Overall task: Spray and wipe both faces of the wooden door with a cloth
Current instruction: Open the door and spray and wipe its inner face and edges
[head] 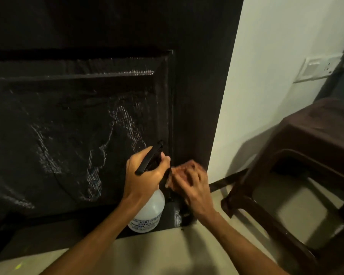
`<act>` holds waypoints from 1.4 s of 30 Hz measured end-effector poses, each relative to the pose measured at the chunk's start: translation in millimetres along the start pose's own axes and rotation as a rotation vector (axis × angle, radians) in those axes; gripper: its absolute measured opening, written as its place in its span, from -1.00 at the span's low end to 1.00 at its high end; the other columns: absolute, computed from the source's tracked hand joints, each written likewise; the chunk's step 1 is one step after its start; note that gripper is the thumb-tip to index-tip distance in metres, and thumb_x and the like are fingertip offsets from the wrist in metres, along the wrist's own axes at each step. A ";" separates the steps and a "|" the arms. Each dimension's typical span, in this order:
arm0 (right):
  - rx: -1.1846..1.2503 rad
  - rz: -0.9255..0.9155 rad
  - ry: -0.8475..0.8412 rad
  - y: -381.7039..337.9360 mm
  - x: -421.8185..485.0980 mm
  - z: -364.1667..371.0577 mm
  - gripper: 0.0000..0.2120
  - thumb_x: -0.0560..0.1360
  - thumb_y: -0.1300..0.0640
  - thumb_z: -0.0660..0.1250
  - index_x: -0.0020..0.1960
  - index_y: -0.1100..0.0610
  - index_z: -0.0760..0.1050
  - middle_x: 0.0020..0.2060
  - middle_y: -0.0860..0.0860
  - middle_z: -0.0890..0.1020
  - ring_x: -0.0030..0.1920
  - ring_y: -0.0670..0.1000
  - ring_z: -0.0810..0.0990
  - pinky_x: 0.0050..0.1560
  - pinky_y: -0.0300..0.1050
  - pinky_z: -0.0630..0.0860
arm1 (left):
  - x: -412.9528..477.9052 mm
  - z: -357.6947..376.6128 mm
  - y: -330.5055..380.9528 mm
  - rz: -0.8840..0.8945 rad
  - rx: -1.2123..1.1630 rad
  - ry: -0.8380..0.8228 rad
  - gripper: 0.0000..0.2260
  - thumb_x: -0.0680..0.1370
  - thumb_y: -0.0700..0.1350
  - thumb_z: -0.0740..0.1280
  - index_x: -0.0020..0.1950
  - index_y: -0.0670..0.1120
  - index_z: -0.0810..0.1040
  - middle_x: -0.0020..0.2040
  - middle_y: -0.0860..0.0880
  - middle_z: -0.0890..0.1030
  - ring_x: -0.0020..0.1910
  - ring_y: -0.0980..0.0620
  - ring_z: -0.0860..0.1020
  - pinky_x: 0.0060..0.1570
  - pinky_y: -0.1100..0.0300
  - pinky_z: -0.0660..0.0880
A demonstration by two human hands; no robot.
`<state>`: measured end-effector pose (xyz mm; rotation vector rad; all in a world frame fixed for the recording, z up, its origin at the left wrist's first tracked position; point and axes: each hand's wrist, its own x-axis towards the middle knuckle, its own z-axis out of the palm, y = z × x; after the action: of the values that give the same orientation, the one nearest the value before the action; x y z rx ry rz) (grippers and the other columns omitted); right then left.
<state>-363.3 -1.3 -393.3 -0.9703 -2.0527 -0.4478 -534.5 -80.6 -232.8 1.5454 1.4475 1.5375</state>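
Head view: the left hand (145, 173) is gripping the black pump head of the spray bottle (149, 211), fingers wrapped round the trigger part, holding the white bottle upright just in front of the lower right corner of the door's sunken panel (68, 135). Just beside it, toward the right of the frame, the right hand (193, 183) is blurring with motion. Its fingers are bending over what looks like the cloth (184, 212), a dark bunch trailing below the palm against the bottom of the door, though the exact grip is too smeared to read. The wooden door (87, 36) is filling the left and centre of the frame, its panel showing pale wet streaks and runs. Judging from this, the wiping of this face is under way at the lower right edge, with the sprayed panel not yet wiped dry. The next move is likely calling for the cloth to sweep left across the streaked panel while the bottle moves out of its way, and the other face is presumably waiting its turn. Further right, the white wall (276, 56) is carrying a switch plate (318, 68), and a brown stool (306, 147) is standing on the pale floor (167, 251).
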 end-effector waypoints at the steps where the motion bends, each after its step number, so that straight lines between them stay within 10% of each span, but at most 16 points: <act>1: 0.015 0.011 -0.035 -2.0 -14.9 7.9 -0.43 0.51 0.04 0.46 0.48 0.01 0.37 0.32 0.17 0.35 0.33 0.27 0.34 0.23 0.37 0.53 | -3.9 1.5 -7.4 -0.022 0.000 0.002 -0.85 0.60 -0.21 0.46 -0.17 -0.14 0.62 -0.25 -0.17 0.68 -0.53 0.19 0.48 -0.44 0.34 0.40; 10: 0.071 0.097 0.444 13.5 108.6 -34.1 -0.49 0.53 0.24 0.46 0.42 0.04 0.40 0.28 0.10 0.33 0.26 0.21 0.33 0.25 0.06 0.41 | -7.4 -4.9 -38.4 -0.019 -0.001 0.002 -0.80 0.59 -0.16 0.47 -0.18 -0.22 0.60 -0.27 -0.21 0.66 -0.53 0.13 0.46 -0.45 0.29 0.38; 13: 0.053 0.112 0.336 10.5 53.1 -0.6 -0.56 0.58 0.02 0.40 0.41 0.05 0.40 0.29 0.13 0.34 0.28 0.24 0.33 0.27 0.14 0.41 | -14.5 1.8 -56.1 -0.017 -0.007 -0.012 -0.74 0.54 -0.05 0.43 -0.19 -0.24 0.57 -0.29 -0.22 0.63 -0.51 0.08 0.43 -0.42 0.21 0.38; 19: 0.114 0.313 -0.222 -10.3 -112.8 63.0 -0.20 0.30 0.22 0.65 0.45 0.04 0.39 0.33 0.16 0.40 0.31 0.28 0.44 0.14 0.25 0.60 | -40.4 9.9 -91.5 -0.086 -0.009 -0.020 -0.78 0.57 -0.10 0.48 -0.16 -0.23 0.60 -0.29 -0.22 0.64 -0.48 0.10 0.48 -0.41 0.25 0.40; 27: 0.118 0.175 0.282 5.2 27.9 13.0 -0.46 0.50 0.32 0.43 0.43 0.07 0.40 0.25 0.14 0.36 0.23 0.23 0.39 0.12 0.02 0.50 | -41.9 8.3 -111.1 -0.110 0.006 0.026 -0.86 0.57 -0.16 0.48 -0.18 -0.08 0.61 -0.27 -0.16 0.67 -0.43 0.09 0.53 -0.39 0.30 0.43; 32: 0.057 0.053 0.099 2.6 -34.2 43.2 -0.56 0.58 0.05 0.42 0.42 0.08 0.42 0.22 0.17 0.39 0.23 0.26 0.41 0.16 0.17 0.53 | -52.7 13.8 -117.2 -0.097 0.007 0.010 -0.83 0.59 -0.23 0.48 -0.18 -0.18 0.59 -0.28 -0.22 0.63 -0.43 0.07 0.49 -0.41 0.28 0.41; 37: 0.251 0.586 -0.303 -21.5 -143.3 82.6 -0.40 0.42 0.25 0.53 0.42 0.08 0.45 0.38 0.12 0.37 0.35 0.15 0.41 0.24 0.16 0.57 | -63.8 8.2 -132.6 -0.089 0.028 -0.043 -0.85 0.60 -0.24 0.47 -0.17 -0.14 0.61 -0.27 -0.15 0.65 -0.43 0.14 0.51 -0.39 0.37 0.41; 42: 0.384 0.860 0.067 -22.1 -99.3 64.5 -0.43 0.36 0.52 0.30 0.33 0.20 0.47 0.35 0.13 0.38 0.36 0.07 0.39 0.42 -0.12 0.41 | -71.9 5.2 -142.8 -0.128 0.005 -0.051 -0.87 0.59 -0.24 0.47 -0.15 -0.13 0.62 -0.26 -0.17 0.66 -0.47 0.18 0.50 -0.41 0.40 0.40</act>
<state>-375.6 -24.8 -510.8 -1.4288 -1.3954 0.3503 -559.2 -101.9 -389.4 1.4545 1.4919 1.4115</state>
